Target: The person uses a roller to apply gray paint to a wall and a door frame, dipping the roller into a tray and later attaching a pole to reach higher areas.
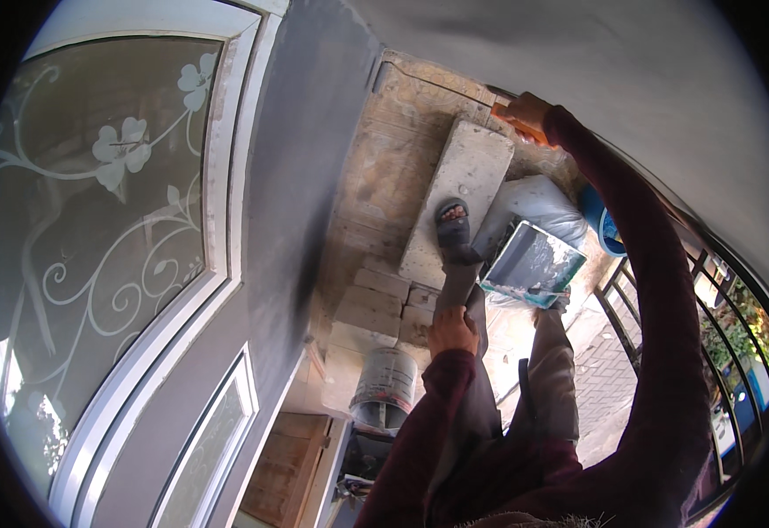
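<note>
My right hand (527, 116) reaches far forward, closed around an orange hand tool (538, 138) held close to the grey wall on the right. The hand and the wall's edge hide part of the tool, so its full shape does not show. My left hand (453, 332) rests on my bent leg, fingers laid over the knee, with nothing in it. Between my legs and the wall sits a rectangular tub (569, 283) with a wet grey mix in it. One sandalled foot (455, 224) stands on a long pale block (464, 180).
A grey plastic-like sack (538, 204) and a blue bucket (611, 236) stand by the right wall. Several blocks (365, 312) and a stained pail (384, 387) lie left of my legs. Black railings (706, 304) run at right; a white-framed window (230, 158) is at left.
</note>
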### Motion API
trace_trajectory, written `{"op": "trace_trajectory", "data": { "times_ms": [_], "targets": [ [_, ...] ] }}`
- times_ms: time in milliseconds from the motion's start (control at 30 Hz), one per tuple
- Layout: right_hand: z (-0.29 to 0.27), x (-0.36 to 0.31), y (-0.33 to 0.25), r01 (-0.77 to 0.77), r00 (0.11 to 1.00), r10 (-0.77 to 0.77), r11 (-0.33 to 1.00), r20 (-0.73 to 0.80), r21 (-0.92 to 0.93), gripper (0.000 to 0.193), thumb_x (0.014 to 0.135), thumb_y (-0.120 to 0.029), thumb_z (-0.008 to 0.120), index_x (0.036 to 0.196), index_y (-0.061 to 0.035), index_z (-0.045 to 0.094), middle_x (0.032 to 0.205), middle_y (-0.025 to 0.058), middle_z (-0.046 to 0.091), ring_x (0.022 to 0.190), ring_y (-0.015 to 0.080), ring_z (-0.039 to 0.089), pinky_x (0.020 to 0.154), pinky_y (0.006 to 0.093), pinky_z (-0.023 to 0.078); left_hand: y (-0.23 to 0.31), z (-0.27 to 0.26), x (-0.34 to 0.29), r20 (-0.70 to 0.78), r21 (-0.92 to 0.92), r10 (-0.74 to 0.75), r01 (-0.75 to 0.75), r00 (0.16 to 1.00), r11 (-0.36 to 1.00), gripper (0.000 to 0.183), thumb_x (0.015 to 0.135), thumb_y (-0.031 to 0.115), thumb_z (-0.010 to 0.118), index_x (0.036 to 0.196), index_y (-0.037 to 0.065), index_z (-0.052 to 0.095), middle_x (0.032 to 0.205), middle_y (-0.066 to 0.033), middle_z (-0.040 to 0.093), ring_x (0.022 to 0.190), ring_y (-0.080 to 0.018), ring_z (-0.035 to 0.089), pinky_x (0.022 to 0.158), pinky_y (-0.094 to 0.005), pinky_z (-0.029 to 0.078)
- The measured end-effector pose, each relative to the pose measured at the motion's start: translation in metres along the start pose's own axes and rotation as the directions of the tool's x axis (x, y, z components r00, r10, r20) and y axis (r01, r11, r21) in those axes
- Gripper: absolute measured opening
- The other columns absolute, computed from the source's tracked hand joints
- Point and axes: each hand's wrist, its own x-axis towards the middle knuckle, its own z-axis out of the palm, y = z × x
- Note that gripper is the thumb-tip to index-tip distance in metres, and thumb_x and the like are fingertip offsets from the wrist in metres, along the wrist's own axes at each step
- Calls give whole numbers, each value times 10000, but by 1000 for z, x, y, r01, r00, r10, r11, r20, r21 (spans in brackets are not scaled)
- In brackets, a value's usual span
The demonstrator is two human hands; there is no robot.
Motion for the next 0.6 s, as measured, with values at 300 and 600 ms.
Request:
{"op": "trace_trajectory", "data": {
  "times_ms": [300, 600],
  "targets": [
    [-5, 51, -31, -10, 1000, 10, 998, -1, 63, 339, 883, -350, 590, 796, -23, 577, 525, 58, 497, 383, 142, 438, 331, 307, 306, -1, -8, 5, -2, -20, 20, -20, 1000, 1000, 190, 783, 205, 622, 961, 138, 611, 912, -87, 644, 860, -302, 623, 737, -447, 507],
    [-20, -13, -37, 100, 992, -106, 990, 67, 97, 317, 888, -341, 549, 794, -39, 569, 547, 43, 499, 385, 119, 432, 341, 287, 331, 3, -9, 9, -15, -27, -13, 13, 1000, 1000, 184, 785, 198, 619, 960, 141, 613, 921, -84, 643, 875, -292, 623, 743, -453, 496]
  ]
}}
